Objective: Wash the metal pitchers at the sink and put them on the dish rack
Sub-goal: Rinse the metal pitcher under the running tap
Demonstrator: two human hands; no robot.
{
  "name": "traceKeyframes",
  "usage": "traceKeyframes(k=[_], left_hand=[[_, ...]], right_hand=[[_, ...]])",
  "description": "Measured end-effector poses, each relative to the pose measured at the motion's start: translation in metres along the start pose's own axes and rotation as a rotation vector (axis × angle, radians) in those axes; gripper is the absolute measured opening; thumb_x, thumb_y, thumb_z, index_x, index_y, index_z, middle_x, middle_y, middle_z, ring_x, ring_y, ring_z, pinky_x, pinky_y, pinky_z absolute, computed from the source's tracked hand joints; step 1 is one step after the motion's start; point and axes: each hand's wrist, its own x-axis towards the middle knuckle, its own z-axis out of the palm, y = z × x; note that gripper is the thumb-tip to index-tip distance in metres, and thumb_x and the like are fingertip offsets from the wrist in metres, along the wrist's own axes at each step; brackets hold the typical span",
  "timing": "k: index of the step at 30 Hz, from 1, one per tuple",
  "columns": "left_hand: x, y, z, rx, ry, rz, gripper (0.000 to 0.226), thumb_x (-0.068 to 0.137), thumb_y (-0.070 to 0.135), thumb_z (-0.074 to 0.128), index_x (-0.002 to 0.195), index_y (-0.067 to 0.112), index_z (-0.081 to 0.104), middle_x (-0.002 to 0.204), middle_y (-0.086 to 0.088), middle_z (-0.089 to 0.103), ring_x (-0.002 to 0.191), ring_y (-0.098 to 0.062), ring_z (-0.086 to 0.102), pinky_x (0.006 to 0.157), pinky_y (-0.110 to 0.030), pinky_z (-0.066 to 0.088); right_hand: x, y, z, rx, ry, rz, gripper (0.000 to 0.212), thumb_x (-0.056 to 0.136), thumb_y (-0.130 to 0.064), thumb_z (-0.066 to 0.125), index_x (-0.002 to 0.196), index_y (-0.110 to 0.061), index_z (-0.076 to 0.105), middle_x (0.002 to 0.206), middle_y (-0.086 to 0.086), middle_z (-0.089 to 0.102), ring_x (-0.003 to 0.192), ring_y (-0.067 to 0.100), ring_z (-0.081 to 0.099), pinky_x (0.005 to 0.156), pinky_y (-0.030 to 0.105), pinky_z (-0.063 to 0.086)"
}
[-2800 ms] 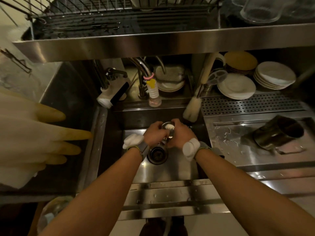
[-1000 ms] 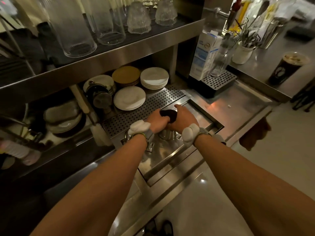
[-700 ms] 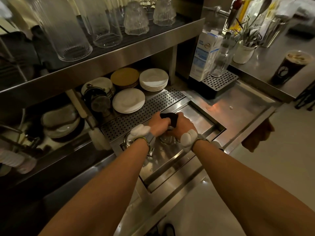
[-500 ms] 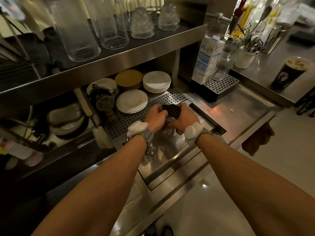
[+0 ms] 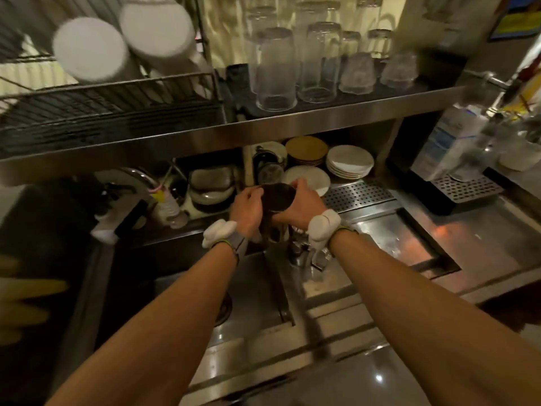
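Got the metal pitcher (image 5: pixel 276 199) clamped between left hand (image 5: pixel 247 210) and right hand (image 5: pixel 301 206), fingers curled round it, over the sink's (image 5: pixel 254 291) right edge, well below the dish rack (image 5: pixel 117 106), and probably wet, so could slip or clip the shelf edge (image 5: pixel 292 124) on the lift.

Left hand (image 5: pixel 246 210) and right hand (image 5: pixel 301 206) each wear a white pad (image 5: pixel 219 232) on a green-edged wrist strap (image 5: pixel 235 244)

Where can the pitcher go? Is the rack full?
Not full: the rack has bare wires in front of the two white dishes. The steel counter right of the sunken tray is bare too. Crowded spots: the glasses on the shelf, and the plates under it. Left hand and right hand both hold the pitcher.
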Motion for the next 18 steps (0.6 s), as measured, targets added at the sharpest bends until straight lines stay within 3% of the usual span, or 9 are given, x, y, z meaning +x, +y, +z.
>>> traceKeyframes(k=[5, 7, 10, 13, 15, 18], left_hand=[[-0.006, -0.040, -0.040, 0.040, -0.028, -0.076, 0.037, 0.097, 0.022, 0.039, 0.124, 0.010, 0.061, 0.127, -0.013, 0.060, 0.118, -0.029, 0.054, 0.094, -0.031, 0.040], [-0.005, -0.058, -0.059, 0.049, -0.027, -0.112, 0.037, 0.097, 0.021, 0.039, 0.123, 0.009, 0.061, 0.128, -0.015, 0.059, 0.118, -0.030, 0.054, 0.098, -0.034, 0.040], [-0.002, -0.086, -0.085, 0.149, -0.063, -0.152, 0.036, 0.097, 0.020, 0.037, 0.120, 0.008, 0.063, 0.125, -0.016, 0.062, 0.116, -0.030, 0.056, 0.097, -0.032, 0.042], [0.006, -0.114, -0.115, 0.173, 0.006, -0.199, 0.037, 0.094, 0.028, 0.040, 0.109, 0.009, 0.068, 0.115, -0.013, 0.066, 0.111, -0.030, 0.060, 0.090, -0.031, 0.044], [0.010, -0.122, -0.133, 0.143, 0.099, -0.212, 0.034, 0.096, 0.026, 0.043, 0.109, 0.008, 0.069, 0.115, -0.012, 0.066, 0.109, -0.028, 0.059, 0.087, -0.029, 0.041], [0.022, -0.120, -0.156, 0.159, 0.238, -0.216, 0.032, 0.095, 0.021, 0.047, 0.121, 0.009, 0.063, 0.126, -0.013, 0.062, 0.120, -0.030, 0.055, 0.097, -0.034, 0.041]], right_hand=[[0.004, -0.017, 0.048, -0.047, -0.127, -0.011, 0.083, 0.065, -0.024, 0.084, 0.134, -0.010, 0.039, 0.127, 0.012, 0.057, 0.114, 0.028, 0.057, 0.092, 0.034, 0.050], [0.007, -0.023, 0.069, -0.081, -0.173, -0.021, 0.068, 0.070, -0.019, 0.081, 0.129, -0.009, 0.049, 0.125, 0.012, 0.060, 0.113, 0.027, 0.059, 0.089, 0.029, 0.047], [0.009, -0.028, 0.101, -0.093, -0.213, -0.052, 0.073, 0.062, -0.025, 0.085, 0.123, -0.011, 0.048, 0.112, 0.006, 0.057, 0.104, 0.022, 0.058, 0.082, 0.026, 0.045], [0.017, -0.029, 0.134, -0.101, -0.251, -0.075, 0.084, 0.051, -0.040, 0.087, 0.121, -0.017, 0.048, 0.106, -0.005, 0.056, 0.102, 0.017, 0.060, 0.086, 0.030, 0.051], [0.021, -0.032, 0.149, -0.091, -0.292, -0.092, 0.087, 0.053, -0.037, 0.087, 0.126, -0.016, 0.043, 0.110, -0.003, 0.057, 0.105, 0.017, 0.058, 0.088, 0.029, 0.050], [0.027, -0.039, 0.164, -0.093, -0.325, -0.095, 0.091, 0.057, -0.033, 0.087, 0.131, -0.014, 0.038, 0.122, 0.005, 0.058, 0.112, 0.025, 0.058, 0.094, 0.035, 0.050]])
